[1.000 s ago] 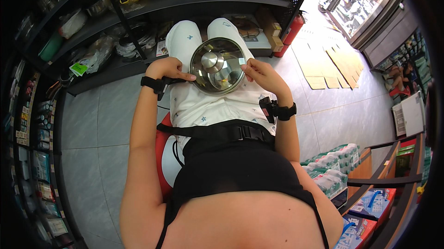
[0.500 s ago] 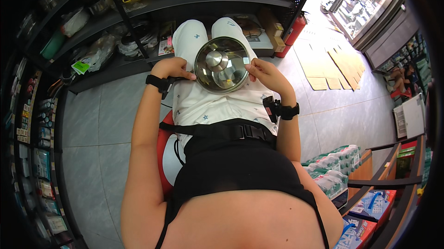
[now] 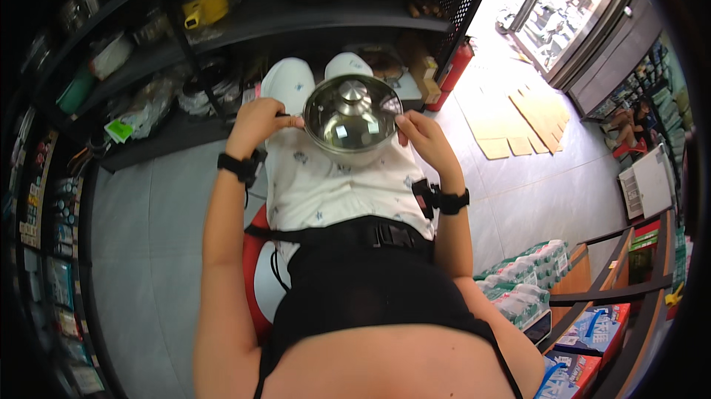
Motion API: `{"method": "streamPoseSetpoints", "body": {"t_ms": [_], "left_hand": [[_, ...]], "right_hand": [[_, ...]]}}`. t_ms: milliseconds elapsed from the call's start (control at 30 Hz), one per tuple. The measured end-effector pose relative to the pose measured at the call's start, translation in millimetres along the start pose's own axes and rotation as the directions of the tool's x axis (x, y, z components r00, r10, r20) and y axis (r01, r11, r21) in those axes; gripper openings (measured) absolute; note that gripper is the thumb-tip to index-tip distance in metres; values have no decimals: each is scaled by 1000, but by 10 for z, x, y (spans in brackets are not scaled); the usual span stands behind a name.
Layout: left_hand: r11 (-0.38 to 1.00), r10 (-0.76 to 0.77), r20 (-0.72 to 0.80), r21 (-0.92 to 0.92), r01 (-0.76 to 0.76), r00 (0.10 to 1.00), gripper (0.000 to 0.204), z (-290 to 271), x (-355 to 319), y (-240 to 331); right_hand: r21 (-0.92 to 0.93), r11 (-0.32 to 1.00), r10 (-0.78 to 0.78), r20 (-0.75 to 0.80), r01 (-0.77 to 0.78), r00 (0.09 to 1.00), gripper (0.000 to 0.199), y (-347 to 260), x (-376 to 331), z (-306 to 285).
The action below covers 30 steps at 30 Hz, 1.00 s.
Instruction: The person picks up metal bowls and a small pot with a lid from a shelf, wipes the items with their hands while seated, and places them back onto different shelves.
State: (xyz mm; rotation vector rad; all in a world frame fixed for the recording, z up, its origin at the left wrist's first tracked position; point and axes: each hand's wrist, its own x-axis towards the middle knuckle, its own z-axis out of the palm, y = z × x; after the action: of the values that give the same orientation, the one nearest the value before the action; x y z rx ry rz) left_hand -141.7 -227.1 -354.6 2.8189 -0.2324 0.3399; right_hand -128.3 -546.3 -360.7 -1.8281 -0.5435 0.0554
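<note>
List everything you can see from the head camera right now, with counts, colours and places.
steel pot with lid: one, shiny silver, over the lap, held at both side handles
yellow pot: one, yellow, upper shelf on the left
shelving: dark, ahead and to the left, packed with goods
fire extinguisher: one, red, by the shelf end
flattened cardboard: brown, on the floor to the right
bottle packs: several, wrapped, lower right
stool: one, red, under the person
left hand: on the pot's left handle
right hand: on the pot's right handle

A yellow pot (image 3: 205, 6) sits on dark shelving (image 3: 296, 25), with flattened cardboard (image 3: 522, 121) on the floor.
</note>
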Motion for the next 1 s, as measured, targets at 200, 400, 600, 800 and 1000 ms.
{"method": "streamPoseSetpoints", "body": {"t_ms": [200, 400, 600, 800, 1000], "left_hand": [[998, -56, -184, -13, 55, 981, 57, -151, -19, 192], [985, -162, -301, 7, 172, 940, 40, -4, -68, -87], [889, -458, -132, -66, 453, 879, 51, -183, 12, -366], [940, -334, -118, -118, 321, 935, 45, -693, 735, -535], [825, -509, -322, 83, 559, 798, 69, -690, 1493, -1233]], "right_hand": [[173, 984, 61, -185, -29, 981, 25, -188, 451, -25], [-366, 928, -50, 60, 69, 997, 24, -120, 926, -8], [-138, 980, -88, 341, 143, 936, 31, -583, 1605, 5], [91, 985, -167, 299, 146, 940, 31, -545, 2610, 99], [333, 915, -316, 244, 226, 917, 33, -183, 3603, 547]]}}
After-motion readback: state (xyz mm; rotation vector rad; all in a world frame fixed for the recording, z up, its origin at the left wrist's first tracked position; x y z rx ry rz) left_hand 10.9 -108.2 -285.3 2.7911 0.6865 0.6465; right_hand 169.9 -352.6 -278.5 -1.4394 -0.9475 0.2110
